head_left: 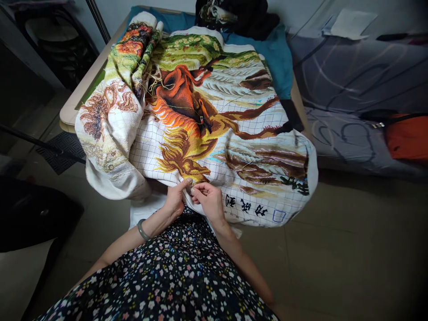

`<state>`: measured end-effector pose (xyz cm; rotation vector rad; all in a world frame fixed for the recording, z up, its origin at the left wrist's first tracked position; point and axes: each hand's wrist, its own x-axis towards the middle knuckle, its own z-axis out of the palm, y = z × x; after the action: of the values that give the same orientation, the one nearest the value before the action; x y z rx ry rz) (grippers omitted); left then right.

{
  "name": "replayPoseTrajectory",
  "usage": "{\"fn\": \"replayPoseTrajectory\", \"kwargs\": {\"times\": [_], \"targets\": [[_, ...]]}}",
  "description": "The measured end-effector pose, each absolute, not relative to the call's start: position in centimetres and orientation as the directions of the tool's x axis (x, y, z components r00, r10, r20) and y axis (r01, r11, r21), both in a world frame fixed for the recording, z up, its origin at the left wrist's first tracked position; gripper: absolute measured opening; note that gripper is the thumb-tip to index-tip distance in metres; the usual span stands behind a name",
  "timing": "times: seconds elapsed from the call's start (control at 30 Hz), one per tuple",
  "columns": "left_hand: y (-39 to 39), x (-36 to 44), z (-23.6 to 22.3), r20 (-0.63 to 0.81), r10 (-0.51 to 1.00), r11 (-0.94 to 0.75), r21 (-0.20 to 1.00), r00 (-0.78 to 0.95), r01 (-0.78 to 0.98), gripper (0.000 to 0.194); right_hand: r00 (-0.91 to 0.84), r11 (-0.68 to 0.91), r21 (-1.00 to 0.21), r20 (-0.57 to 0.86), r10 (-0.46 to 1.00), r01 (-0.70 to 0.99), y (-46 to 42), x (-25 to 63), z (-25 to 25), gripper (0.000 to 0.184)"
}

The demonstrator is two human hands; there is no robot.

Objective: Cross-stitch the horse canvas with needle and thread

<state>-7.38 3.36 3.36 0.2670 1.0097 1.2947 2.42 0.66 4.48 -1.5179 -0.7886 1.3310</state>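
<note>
So my left hand [175,198] is mostly closed, thumb up on top and fingers tucked under, grasping the near edge of this big cross-stitch fabric [220,176] right by the stitched horse's head [194,169]. My right hand [212,199] is just beside it, thumb and index fingertips closed in a small pinch right at the cloth, other fingers loosely curled. Honestly can't tell if there's a needle or a bit of thread in that pinch, way too small to see. Neither hand is spread open.

The fabric lies over the table [72,109], with the near edge drooping off toward my lap, over my floral dress [174,267]. The horse is orange, yellow and brown, with its head pointing at me and its legs off to the right. There's white gridded cloth around it, plus black characters [246,206] and a blue outlined box [279,216] near the bottom right edge. The left side is bunched up in a thick fold, with reddish flowers near the top and brown stitching lower down.

Loose pale threads [157,82] are tangled next to that fold, and a little orange-and-black item [202,119] sits on the horse, can't make out what it is. Teal cloth [282,58] pokes out from under the far side, with a black cloth bundle [257,20] at the back. Oh, and there's a greenish bangle [143,229] on my left wrist.
</note>
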Motion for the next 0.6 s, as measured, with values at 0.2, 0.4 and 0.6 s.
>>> {"fn": "replayPoseTrajectory", "kwargs": {"times": [0.2,0.4,0.6], "targets": [[3.39,-7.26,3.29,-0.505,0.857,0.324,0.679,-0.099,-0.659,0.053,0.201,-0.339,-0.938,-0.347,0.916,-0.075,0.57,2.20,4.48,0.034],[3.54,-7.13,3.34,-0.494,0.864,0.317,0.685,-0.098,-0.655,0.049,0.215,-0.296,-0.955,-0.294,0.931,-0.024,0.46,1.89,4.23,0.029],[3.67,-7.02,3.36,-0.512,0.852,0.321,0.673,-0.107,-0.667,0.051,0.254,-0.223,-0.973,-0.202,0.946,0.057,0.32,1.50,3.89,0.022]]}}
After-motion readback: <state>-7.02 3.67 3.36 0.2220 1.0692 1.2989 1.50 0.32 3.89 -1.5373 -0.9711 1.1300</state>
